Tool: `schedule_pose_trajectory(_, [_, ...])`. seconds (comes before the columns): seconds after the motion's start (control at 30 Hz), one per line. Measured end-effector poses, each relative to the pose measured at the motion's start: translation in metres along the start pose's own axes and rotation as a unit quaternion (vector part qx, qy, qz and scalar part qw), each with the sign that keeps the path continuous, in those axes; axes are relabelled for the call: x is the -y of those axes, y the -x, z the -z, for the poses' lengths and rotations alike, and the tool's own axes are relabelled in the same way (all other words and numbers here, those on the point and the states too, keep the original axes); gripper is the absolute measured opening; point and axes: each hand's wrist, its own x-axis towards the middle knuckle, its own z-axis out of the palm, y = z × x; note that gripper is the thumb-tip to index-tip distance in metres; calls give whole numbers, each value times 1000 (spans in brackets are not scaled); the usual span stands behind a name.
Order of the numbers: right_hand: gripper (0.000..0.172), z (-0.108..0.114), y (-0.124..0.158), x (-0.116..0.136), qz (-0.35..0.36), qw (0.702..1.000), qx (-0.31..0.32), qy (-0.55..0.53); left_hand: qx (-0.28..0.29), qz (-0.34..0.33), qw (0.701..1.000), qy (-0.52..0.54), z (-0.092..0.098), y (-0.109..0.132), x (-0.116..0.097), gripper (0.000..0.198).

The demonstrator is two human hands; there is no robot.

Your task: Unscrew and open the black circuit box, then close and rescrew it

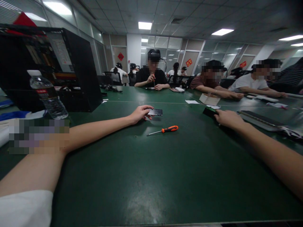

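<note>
Green tabletop (pixel 165 176): it fills the lower part of my head view, a soft glare near its front edge.
Left arm: in from the lower left, bent at the elbow, the forearm low and slanting toward the middle.
Left hand (pixel 140 114): back turned up, fingers pointing right and partly curled; I see them closed on the left end of a small dark plate (pixel 156 112).
Plate: flat, rectangular, its free end toward the right, just beyond the screwdriver; I cannot tell whether it touches the table.
Right arm: in from the right edge, forearm nearly straight, reaching forward and inward.
Right hand (pixel 228 119): back up, fingers bent around the near end of a black box (pixel 209 112), leaving little gap; some fingertips are hidden from me.
Black box: well apart from the plate, a greenish top face showing.
Orange-and-black screwdriver (pixel 169 129): lying between my two hands, nearer the left, shaft pointing left, neither hand on it.
Water bottle (pixel 46 94): at far left, beside an open desktop computer case (pixel 79 69).
Person opposite (pixel 163 75): black shirt, one hand raised around an orange tool.
</note>
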Motion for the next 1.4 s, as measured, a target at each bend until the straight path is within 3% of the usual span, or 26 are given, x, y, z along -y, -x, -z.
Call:
schedule_pose_trajectory(0.4, [53, 9, 15, 7, -66, 997, 31, 21, -1, -3, 1000, -7, -1, 1, -1, 33])
schedule_pose_trajectory(0.63, [57, 12, 18, 1, -55, 997, 48, 16, 0, -4, 1000, -7, -1, 1, -1, 34])
schedule_pose_trajectory(0.8, [55, 16, 18, 7, -98, 994, 53, 5, 3, -7, 1000, -6, -1, 0, 0, 33])
schedule_pose_trajectory(0.93, [53, 18, 23, 11, -108, 993, 45, -16, 13, -11, 1000, -3, 0, 1, 1, 35])
schedule_pose_trajectory(1.03, [53, 24, 30, 15, -100, 995, 1, -24, 25, -37, 999, -12, 1, 4, 1, 42])
schedule_pose_trajectory(1.1, [54, 33, 36, 25, -50, 997, -49, -37, 46, -71, 996, -38, 2, 6, 1, 46])
schedule_pose_trajectory(1.17, [53, 44, 42, 43, 43, 992, -91, -72, 68, -98, 991, -64, 1, 9, 1, 41])
schedule_pose_trajectory(1.3, [47, 62, 67, 103, 205, 954, -120, -183, 96, -148, 982, -73, -9, 19, 0, 21])
schedule_pose_trajectory(1.33, [46, 64, 78, 118, 242, 938, -121, -216, 106, -168, 977, -75, -13, 23, -1, 18])
schedule_pose_trajectory(1.4, [41, 67, 101, 147, 338, 872, -132, -330, 117, -211, 966, -90, -23, 32, -2, 18])
